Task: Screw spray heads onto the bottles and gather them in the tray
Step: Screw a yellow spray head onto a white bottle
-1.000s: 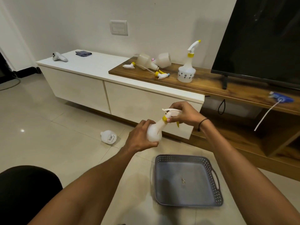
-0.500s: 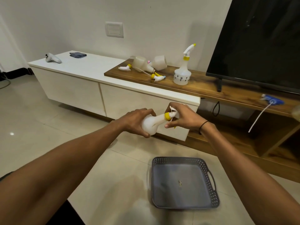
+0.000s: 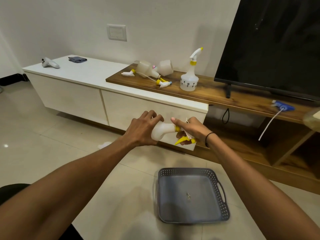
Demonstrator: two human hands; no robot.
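Observation:
I hold a white bottle (image 3: 161, 131) on its side in front of me. My left hand (image 3: 141, 129) grips its round body. My right hand (image 3: 189, 130) wraps the spray head (image 3: 183, 139) at its yellow collar, the yellow trigger pointing down. Below, on the floor, lies a grey perforated tray (image 3: 191, 194) with nothing in it but a tiny scrap. On the wooden shelf (image 3: 216, 94) stand one assembled bottle (image 3: 189, 78), two bottles lying down (image 3: 155, 69) and loose spray heads (image 3: 163, 83).
A white cabinet (image 3: 86, 87) carries a controller (image 3: 49, 62) and a folded cloth (image 3: 77, 59). A large TV (image 3: 275, 45) stands at right, with a blue spray head (image 3: 283, 106) below it. Another white bottle (image 3: 103, 145) lies on the floor, mostly behind my left arm.
The bottle has tipped from upright to lying sideways. My right hand has turned the spray head round, so its trigger now points down. The view shifted left.

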